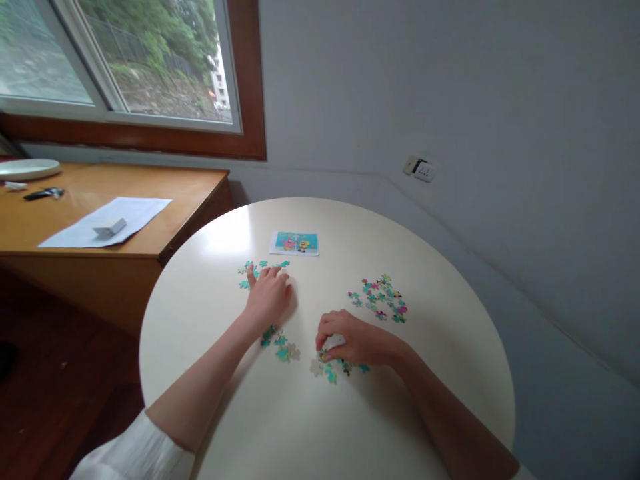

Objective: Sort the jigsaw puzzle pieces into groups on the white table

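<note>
A round cream table [240,413] carries scattered jigsaw pieces in teal, pink and white. My left hand [267,293] lies flat with its fingers stretched over a small group of teal pieces [255,268]. My right hand [350,339] is curled, its fingertips pinched on a puzzle piece [324,356] among a few joined pieces [330,370] near the table's middle. More loose pieces [283,347] lie between my forearms. A larger pile of pieces [383,298] sits to the right. A small picture card [295,243] with a cartoon print lies further back.
A wooden desk [165,243] stands at the left under a window, bearing a sheet of paper [107,221], a small grey box [110,229], a white plate [27,168] and a dark pen [43,194]. A wall socket [423,170] is on the grey wall behind.
</note>
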